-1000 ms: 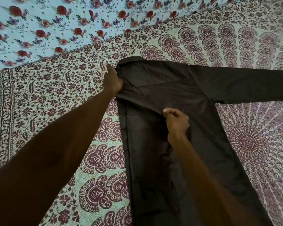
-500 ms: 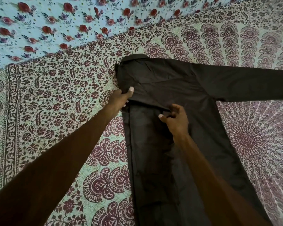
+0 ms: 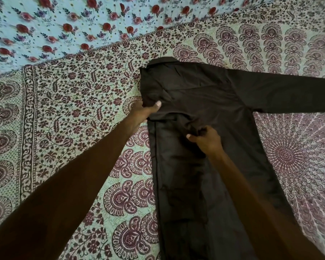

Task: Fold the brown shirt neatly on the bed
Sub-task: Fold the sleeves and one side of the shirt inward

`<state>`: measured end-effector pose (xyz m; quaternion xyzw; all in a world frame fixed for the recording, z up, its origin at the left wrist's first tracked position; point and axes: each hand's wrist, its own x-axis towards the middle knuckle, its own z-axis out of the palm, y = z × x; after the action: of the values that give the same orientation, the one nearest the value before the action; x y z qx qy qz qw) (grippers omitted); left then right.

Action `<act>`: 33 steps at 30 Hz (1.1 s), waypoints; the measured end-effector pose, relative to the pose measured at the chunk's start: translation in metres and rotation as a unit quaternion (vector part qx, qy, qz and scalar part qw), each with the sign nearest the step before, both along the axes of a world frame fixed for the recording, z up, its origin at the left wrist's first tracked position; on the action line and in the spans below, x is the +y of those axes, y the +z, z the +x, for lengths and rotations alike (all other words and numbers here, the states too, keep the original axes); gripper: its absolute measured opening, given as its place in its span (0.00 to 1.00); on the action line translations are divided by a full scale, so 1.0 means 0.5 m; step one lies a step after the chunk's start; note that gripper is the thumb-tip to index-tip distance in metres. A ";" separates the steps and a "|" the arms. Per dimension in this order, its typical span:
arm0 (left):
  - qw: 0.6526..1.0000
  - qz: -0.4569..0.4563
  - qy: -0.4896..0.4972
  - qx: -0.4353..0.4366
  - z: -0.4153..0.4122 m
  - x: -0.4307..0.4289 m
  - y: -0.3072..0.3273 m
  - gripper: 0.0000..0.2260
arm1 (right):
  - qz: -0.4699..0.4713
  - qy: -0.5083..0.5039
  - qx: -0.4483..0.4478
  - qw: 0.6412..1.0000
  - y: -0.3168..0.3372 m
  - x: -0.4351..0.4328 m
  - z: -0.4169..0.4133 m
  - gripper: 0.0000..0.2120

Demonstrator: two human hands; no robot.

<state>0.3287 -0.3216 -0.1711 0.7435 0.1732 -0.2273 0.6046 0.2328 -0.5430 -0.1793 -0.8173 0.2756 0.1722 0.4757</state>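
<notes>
Looking down in the head view, you are pinching the left edge of the brown shirt [image 3: 204,94] with your left hand [image 3: 144,113], thumb on top. Your right hand [image 3: 207,140], at 4 o'clock from the left, is pinching a cloth ridge mid-chest. The garment is lying on the bedsheet [image 3: 73,109], one sleeve running toward 3 o'clock.

One wide-angle camera, worn on the head, is looking forward and down onto the bed [image 3: 68,113] from close above, which is filling most of the frame.
</notes>
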 end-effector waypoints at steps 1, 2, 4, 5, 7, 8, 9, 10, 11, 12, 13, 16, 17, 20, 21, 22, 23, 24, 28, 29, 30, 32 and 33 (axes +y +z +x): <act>1.000 -0.004 -0.022 0.000 -0.004 0.000 0.001 0.25 | -0.018 0.002 -0.002 1.000 0.000 0.001 0.000 0.21; 0.999 0.003 -0.046 0.002 -0.008 -0.003 0.006 0.22 | -0.011 0.001 -0.007 1.000 0.006 0.002 0.002 0.20; 0.997 0.048 -0.058 -0.001 -0.006 -0.010 0.019 0.19 | 0.060 -0.028 0.015 0.998 0.012 -0.005 0.017 0.21; 0.997 0.065 -0.044 -0.001 -0.001 -0.012 0.022 0.18 | 0.111 -0.050 0.025 0.992 0.017 -0.009 0.023 0.24; 0.996 0.082 0.008 0.012 0.001 -0.013 0.029 0.18 | 0.246 -0.098 0.070 0.962 0.025 -0.018 0.021 0.32; 0.997 0.073 0.027 0.023 -0.001 -0.012 0.029 0.18 | 0.293 -0.106 0.094 0.946 0.029 -0.023 0.013 0.32; 0.997 0.054 0.025 0.040 -0.004 -0.010 0.026 0.19 | 0.333 -0.100 0.109 0.931 0.031 -0.026 0.002 0.29; 0.998 0.033 0.009 0.059 -0.013 -0.008 0.026 0.20 | 0.354 -0.082 0.122 0.924 0.027 -0.027 -0.010 0.27; 0.997 0.014 -0.013 0.074 -0.023 -0.007 0.024 0.21 | 0.349 -0.063 0.126 0.927 0.019 -0.027 -0.019 0.27; 0.996 0.007 -0.032 0.083 -0.034 -0.008 0.022 0.21 | 0.322 -0.041 0.125 0.938 0.018 -0.025 -0.030 0.29; 0.996 0.013 -0.037 0.076 -0.042 -0.007 0.016 0.20 | 0.291 -0.026 0.116 0.949 0.014 -0.022 -0.038 0.34; 0.997 0.078 -0.008 0.006 -0.052 -0.008 0.001 0.16 | 0.228 -0.010 0.116 0.967 0.019 -0.009 -0.052 0.39; 0.993 0.113 0.004 -0.015 -0.053 -0.009 -0.002 0.15 | 0.218 -0.009 0.120 0.968 0.021 -0.009 -0.052 0.36; 0.967 0.248 -0.009 -0.057 -0.062 -0.012 -0.006 0.12 | 0.208 -0.012 0.134 0.969 0.031 -0.009 -0.056 0.45; 0.965 0.254 -0.015 -0.056 -0.067 -0.016 -0.010 0.12 | 0.210 -0.017 0.129 0.969 0.022 -0.014 -0.058 0.50; 0.972 0.230 -0.016 -0.046 -0.073 -0.019 -0.015 0.12 | 0.219 -0.019 0.127 0.967 0.020 -0.018 -0.064 0.50; 0.978 0.203 -0.008 -0.040 -0.079 -0.021 -0.021 0.12 | 0.230 -0.010 0.125 0.965 0.013 -0.020 -0.068 0.49; 0.982 0.186 -0.002 -0.029 -0.085 -0.022 -0.025 0.12 | 0.230 -0.005 0.131 0.964 0.003 -0.024 -0.075 0.50; 0.977 0.206 0.020 -0.050 -0.069 -0.030 -0.031 0.14 | 0.217 -0.013 0.124 0.968 -0.056 -0.042 -0.084 0.58; 0.976 0.206 0.043 -0.061 -0.052 -0.033 -0.031 0.17 | 0.219 -0.011 0.122 0.968 -0.047 -0.039 -0.083 0.57; 0.976 0.197 0.066 -0.068 -0.033 -0.035 -0.027 0.19 | 0.213 -0.012 0.120 0.970 -0.013 -0.026 -0.083 0.55; 0.982 0.136 0.111 -0.076 0.009 -0.041 -0.015 0.20 | 0.203 -0.011 0.120 0.972 0.008 -0.011 -0.079 0.44; 0.985 0.089 0.126 -0.078 0.027 -0.043 -0.008 0.21 | 0.193 -0.008 0.119 0.974 0.013 -0.004 -0.079 0.39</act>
<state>0.3420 -0.3429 -0.1751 0.7820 0.2372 -0.0749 0.5715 0.1935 -0.5448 -0.1730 -0.6816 0.2987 0.3142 0.5895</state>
